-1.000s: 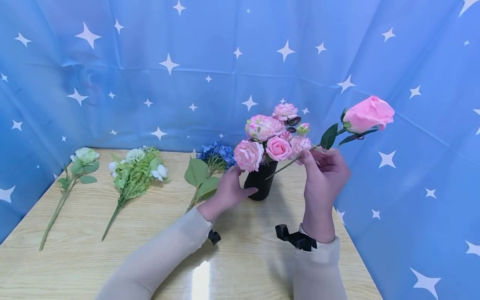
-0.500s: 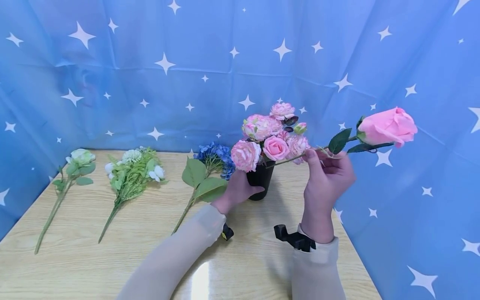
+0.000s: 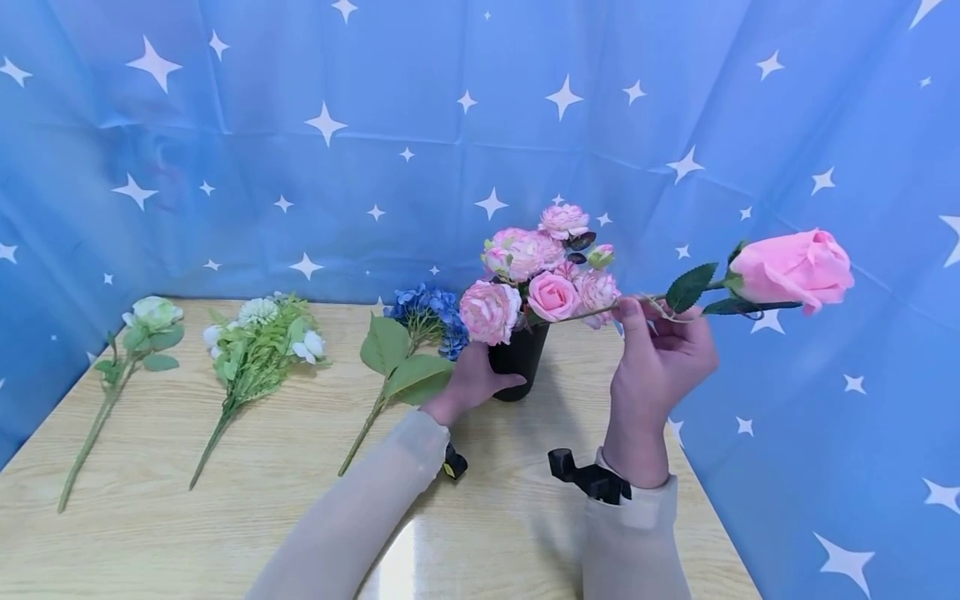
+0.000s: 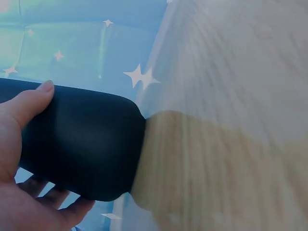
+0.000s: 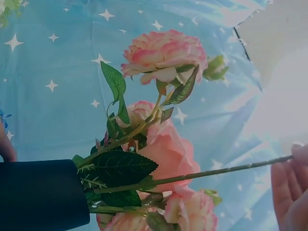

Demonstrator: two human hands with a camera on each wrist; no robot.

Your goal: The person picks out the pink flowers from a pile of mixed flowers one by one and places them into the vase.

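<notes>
In the head view my left hand (image 3: 471,385) grips the black vase (image 3: 519,365). The left wrist view shows the thumb on one side of this dark vase (image 4: 91,139) and the fingers round the other. Pink-edged peonies (image 3: 491,312) and one open pink rose (image 3: 553,297) stand in it. My right hand (image 3: 660,371) pinches the stem of a large pink rose (image 3: 793,268) between thumb and fingers. This rose lies nearly level, bloom to the right. Its stem (image 5: 216,171) reaches the vase mouth in the right wrist view; whether its tip is inside is hard to tell.
Left of the vase lies a blue hydrangea (image 3: 422,310) with broad leaves. Farther left are a white-and-green bunch (image 3: 262,350) and a pale green-white rose (image 3: 153,315), all on the wooden table (image 3: 300,508). A blue starry curtain (image 3: 420,75) hangs behind and to the right.
The large rose has tipped from slanting to nearly level, its bloom swinging right and down, and its stem end has come up to the vase mouth. My left hand has closed in on the vase.
</notes>
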